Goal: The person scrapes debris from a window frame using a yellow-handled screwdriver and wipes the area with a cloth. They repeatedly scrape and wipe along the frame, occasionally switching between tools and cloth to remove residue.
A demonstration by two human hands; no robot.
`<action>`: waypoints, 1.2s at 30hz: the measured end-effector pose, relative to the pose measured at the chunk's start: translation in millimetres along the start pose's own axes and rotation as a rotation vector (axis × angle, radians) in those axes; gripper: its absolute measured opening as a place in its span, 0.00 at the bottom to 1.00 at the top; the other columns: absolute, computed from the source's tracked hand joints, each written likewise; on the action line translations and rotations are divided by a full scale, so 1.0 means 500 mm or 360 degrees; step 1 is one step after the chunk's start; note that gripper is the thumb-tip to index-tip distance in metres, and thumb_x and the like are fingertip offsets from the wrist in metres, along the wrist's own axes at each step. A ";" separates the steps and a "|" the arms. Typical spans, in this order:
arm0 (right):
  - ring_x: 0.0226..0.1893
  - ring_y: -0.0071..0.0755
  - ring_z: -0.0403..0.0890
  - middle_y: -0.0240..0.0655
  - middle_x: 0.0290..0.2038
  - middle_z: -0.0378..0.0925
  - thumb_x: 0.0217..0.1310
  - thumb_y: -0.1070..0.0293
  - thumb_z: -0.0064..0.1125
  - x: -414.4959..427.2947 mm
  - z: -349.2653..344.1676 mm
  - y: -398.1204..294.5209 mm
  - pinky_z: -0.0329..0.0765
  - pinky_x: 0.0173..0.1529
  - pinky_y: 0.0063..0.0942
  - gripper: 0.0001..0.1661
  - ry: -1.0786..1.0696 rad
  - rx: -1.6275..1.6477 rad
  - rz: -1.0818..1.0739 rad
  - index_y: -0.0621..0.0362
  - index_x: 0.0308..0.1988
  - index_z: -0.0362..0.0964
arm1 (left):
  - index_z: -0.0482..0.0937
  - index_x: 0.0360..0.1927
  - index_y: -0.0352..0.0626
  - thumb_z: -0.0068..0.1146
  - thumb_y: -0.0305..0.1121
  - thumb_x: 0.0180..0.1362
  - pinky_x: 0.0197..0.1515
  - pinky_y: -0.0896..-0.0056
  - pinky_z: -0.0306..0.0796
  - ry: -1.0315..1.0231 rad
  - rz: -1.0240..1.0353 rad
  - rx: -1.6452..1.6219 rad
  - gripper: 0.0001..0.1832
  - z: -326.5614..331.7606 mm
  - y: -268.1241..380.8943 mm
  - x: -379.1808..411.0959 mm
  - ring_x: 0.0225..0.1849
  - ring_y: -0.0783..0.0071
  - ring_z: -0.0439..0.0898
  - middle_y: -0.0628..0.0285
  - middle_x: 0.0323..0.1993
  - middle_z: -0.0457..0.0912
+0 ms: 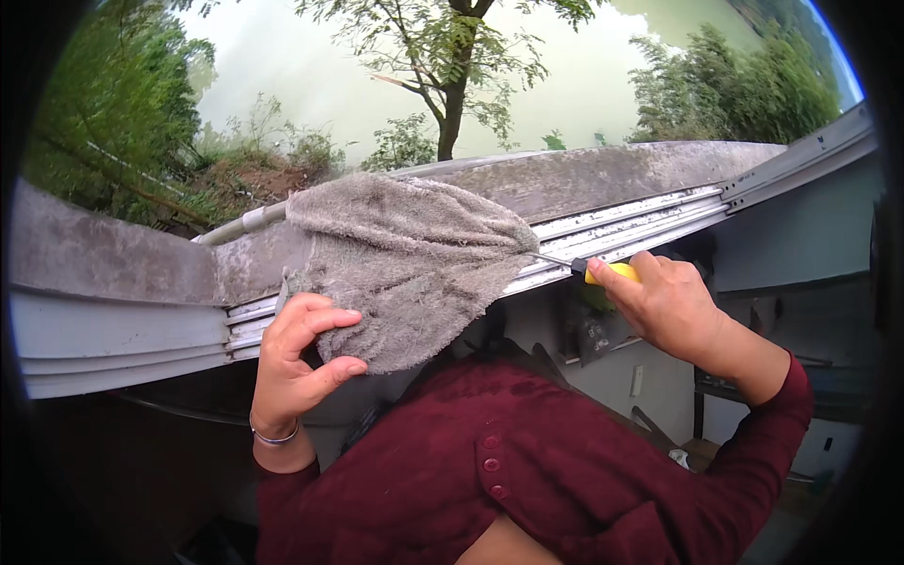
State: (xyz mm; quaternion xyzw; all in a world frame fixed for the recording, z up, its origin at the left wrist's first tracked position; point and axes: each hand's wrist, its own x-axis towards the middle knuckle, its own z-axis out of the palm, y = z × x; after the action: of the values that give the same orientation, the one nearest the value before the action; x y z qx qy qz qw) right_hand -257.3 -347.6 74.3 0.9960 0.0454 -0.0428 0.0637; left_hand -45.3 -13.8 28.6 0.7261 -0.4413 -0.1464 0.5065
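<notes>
My right hand (667, 304) grips the yellow and black handle of a screwdriver (613, 272). The metal shaft runs left, and its tip is hidden at the right end of a grey-brown terry cloth (402, 265). This worn, dirty-looking cloth drapes over the white sliding-window track (621, 227) and the concrete sill behind it. At the cloth's lower left edge is my left hand (300, 353), thumb and fingers apart, with nothing seen between them. Its fingers touch or nearly touch the cloth; the exact contact is hard to tell.
Beyond the track runs a stained concrete ledge (600, 173) with a pale pipe (258, 217) along its outer side. Window frame sides rise at left (120, 332) and right (798, 159). Outside stand a tree (455, 92) and bushes before greenish water. Indoors, dim shelving (770, 385) lies at right.
</notes>
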 end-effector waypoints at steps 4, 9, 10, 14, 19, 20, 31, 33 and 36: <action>0.19 0.38 0.74 0.37 0.22 0.67 0.54 0.68 0.57 -0.065 0.010 0.060 0.70 0.22 0.34 0.23 0.0134 0.0005 0.0210 0.47 0.52 0.69 | 0.79 0.44 0.41 0.73 0.32 0.39 0.40 0.71 0.69 -0.0380 0.0190 0.0089 0.25 0.062 0.035 0.098 0.36 0.66 0.74 0.58 0.36 0.75; 0.20 0.41 0.74 0.39 0.22 0.70 0.56 0.66 0.56 -0.122 0.004 0.132 0.71 0.23 0.36 0.18 0.0046 -0.0038 0.0442 0.48 0.49 0.73 | 0.79 0.46 0.43 0.71 0.34 0.41 0.41 0.69 0.70 -0.0700 0.0383 0.0222 0.25 0.154 0.060 0.194 0.39 0.61 0.76 0.55 0.39 0.75; 0.20 0.42 0.75 0.40 0.22 0.70 0.56 0.65 0.56 -0.134 0.003 0.153 0.71 0.23 0.36 0.18 0.0026 -0.0032 0.0480 0.48 0.49 0.73 | 0.78 0.47 0.46 0.70 0.35 0.44 0.44 0.68 0.69 -0.0789 0.0394 0.0219 0.24 0.174 0.064 0.214 0.43 0.60 0.74 0.55 0.41 0.73; 0.22 0.43 0.76 0.41 0.23 0.72 0.56 0.63 0.56 -0.166 -0.009 0.228 0.73 0.26 0.37 0.16 -0.0100 0.0008 0.0607 0.49 0.46 0.75 | 0.77 0.50 0.53 0.67 0.39 0.46 0.56 0.58 0.61 -0.1074 0.0592 0.0486 0.24 0.264 0.091 0.290 0.56 0.53 0.63 0.52 0.49 0.66; 0.27 0.45 0.78 0.43 0.26 0.76 0.55 0.64 0.58 -0.195 -0.040 0.263 0.74 0.32 0.37 0.16 -0.0123 0.0313 0.0787 0.52 0.46 0.76 | 0.74 0.56 0.56 0.62 0.43 0.51 0.59 0.50 0.56 -0.1146 0.0929 0.0718 0.26 0.356 0.080 0.376 0.56 0.50 0.63 0.49 0.53 0.64; 0.29 0.46 0.78 0.44 0.27 0.77 0.55 0.64 0.58 -0.217 -0.052 0.274 0.74 0.33 0.37 0.17 -0.0040 0.0439 0.0830 0.52 0.46 0.76 | 0.74 0.56 0.55 0.60 0.43 0.53 0.59 0.52 0.57 -0.1190 0.0827 0.0676 0.25 0.374 0.076 0.401 0.55 0.50 0.63 0.50 0.52 0.64; 0.40 0.31 0.80 0.43 0.43 0.80 0.55 0.76 0.58 -0.440 0.068 0.207 0.73 0.47 0.23 0.22 0.0949 0.1201 0.1601 0.63 0.52 0.71 | 0.81 0.39 0.45 0.57 0.29 0.50 0.46 0.65 0.68 -0.1224 0.1302 0.0720 0.11 0.576 0.086 0.553 0.44 0.59 0.69 0.59 0.44 0.71; 0.40 0.28 0.79 0.42 0.42 0.79 0.56 0.76 0.57 -0.467 0.095 0.191 0.72 0.46 0.22 0.22 0.0947 0.1336 0.1794 0.64 0.53 0.71 | 0.81 0.38 0.43 0.57 0.28 0.47 0.47 0.65 0.68 -0.1227 0.1325 0.0719 0.12 0.603 0.098 0.563 0.44 0.61 0.70 0.60 0.44 0.72; 0.37 0.24 0.77 0.38 0.40 0.79 0.57 0.75 0.56 -0.486 0.131 0.175 0.72 0.43 0.20 0.22 0.1032 0.1479 0.1924 0.64 0.53 0.71 | 0.80 0.40 0.42 0.56 0.29 0.47 0.47 0.65 0.68 -0.1300 0.1348 0.0870 0.14 0.645 0.116 0.592 0.46 0.63 0.70 0.62 0.44 0.72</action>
State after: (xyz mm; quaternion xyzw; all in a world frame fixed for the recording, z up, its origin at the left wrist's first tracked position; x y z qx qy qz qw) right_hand -495.3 -463.4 42.4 0.7364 -0.5040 0.2738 -0.3588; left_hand -118.5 -448.6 4.9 0.4779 -0.8679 -0.0807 0.1086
